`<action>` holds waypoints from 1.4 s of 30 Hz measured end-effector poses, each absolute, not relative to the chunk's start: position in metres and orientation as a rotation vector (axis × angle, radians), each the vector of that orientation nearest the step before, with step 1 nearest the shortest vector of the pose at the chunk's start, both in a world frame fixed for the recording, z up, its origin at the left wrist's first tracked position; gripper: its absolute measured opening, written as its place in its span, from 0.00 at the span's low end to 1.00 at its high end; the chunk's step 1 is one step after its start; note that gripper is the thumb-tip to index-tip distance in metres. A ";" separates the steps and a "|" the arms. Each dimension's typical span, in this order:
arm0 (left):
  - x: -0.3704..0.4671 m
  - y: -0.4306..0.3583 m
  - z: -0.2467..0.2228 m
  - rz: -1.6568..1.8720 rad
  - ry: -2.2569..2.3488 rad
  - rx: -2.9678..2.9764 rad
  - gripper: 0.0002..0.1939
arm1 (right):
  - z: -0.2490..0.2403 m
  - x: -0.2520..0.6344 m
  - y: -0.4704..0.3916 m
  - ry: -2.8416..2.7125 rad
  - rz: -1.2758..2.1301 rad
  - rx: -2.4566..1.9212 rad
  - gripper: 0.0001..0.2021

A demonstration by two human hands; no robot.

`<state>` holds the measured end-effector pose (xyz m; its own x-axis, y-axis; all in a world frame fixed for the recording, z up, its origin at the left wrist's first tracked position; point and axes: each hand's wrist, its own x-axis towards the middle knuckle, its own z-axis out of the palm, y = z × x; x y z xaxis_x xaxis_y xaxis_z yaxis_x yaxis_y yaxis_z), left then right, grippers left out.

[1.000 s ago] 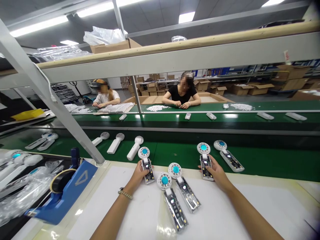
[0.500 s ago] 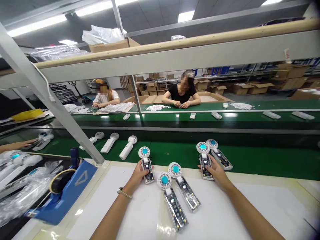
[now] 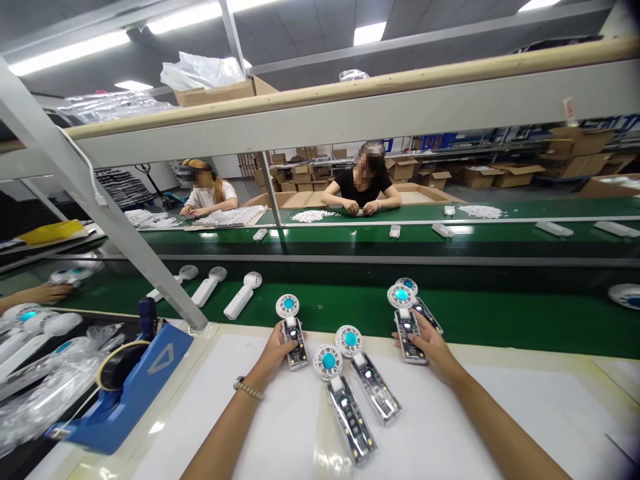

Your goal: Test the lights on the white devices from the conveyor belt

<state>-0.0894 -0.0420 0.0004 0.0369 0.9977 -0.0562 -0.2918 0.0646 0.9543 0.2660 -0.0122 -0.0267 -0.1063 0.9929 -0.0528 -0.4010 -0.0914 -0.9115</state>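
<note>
My left hand (image 3: 280,348) is closed round the clear handle of a handheld fan (image 3: 295,343), its white round head with a blue centre pointing away from me. My right hand (image 3: 425,343) grips a similar handheld fan (image 3: 409,333) by its see-through body, thumb on the front. Just behind that one, another fan (image 3: 429,315) lies on the green belt, partly hidden by my right hand. Between my hands, two more fans, a nearer one (image 3: 350,420) and a farther one (image 3: 377,390), rest on the white table top (image 3: 280,433).
A blue tape dispenser (image 3: 135,387) stands at left beside plastic-wrapped fans (image 3: 30,360). White fans (image 3: 243,297) lie on the green conveyor belt (image 3: 320,313). A slanted metal post (image 3: 120,213) rises at left. Co-workers sit across; another person's hand (image 3: 53,292) shows at far left.
White fans on the near belt have shifted left, and the fan behind my right hand has slid left too. Casings on the far belt moved right. My hands keep their fans almost still.
</note>
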 end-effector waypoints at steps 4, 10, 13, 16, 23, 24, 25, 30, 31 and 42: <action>-0.090 -0.042 0.000 1.272 0.997 0.946 0.28 | -0.021 0.265 -0.016 -0.903 1.553 -0.860 0.39; -0.087 -0.042 0.007 1.227 1.009 0.907 0.24 | -0.006 0.272 -0.021 -0.868 1.738 -0.779 0.28; -0.087 -0.044 0.009 1.180 1.016 0.894 0.21 | 0.000 0.272 -0.021 -0.805 1.785 -0.743 0.19; -0.087 -0.047 0.007 1.058 0.988 0.933 0.31 | 0.001 0.273 -0.017 -0.735 1.748 -0.707 0.23; -0.082 -0.025 0.015 1.158 1.243 0.754 0.28 | 0.003 0.309 0.030 -0.990 1.178 -1.345 0.30; -0.083 -0.016 0.021 1.209 1.303 0.718 0.27 | 0.006 0.317 0.040 -1.016 1.088 -1.420 0.28; -0.086 -0.007 0.027 1.255 1.351 0.697 0.26 | 0.010 0.324 0.050 -1.030 1.015 -1.475 0.26; -0.098 0.011 0.049 1.417 1.523 0.758 0.20 | 0.031 0.331 0.080 -1.172 0.607 -1.676 0.32; -0.097 0.004 0.050 1.430 1.561 0.794 0.22 | 0.034 0.323 0.080 -1.232 0.556 -1.672 0.32; -0.013 -0.152 0.033 0.385 1.879 1.539 0.27 | -0.004 0.188 0.069 -1.703 0.880 -1.825 0.13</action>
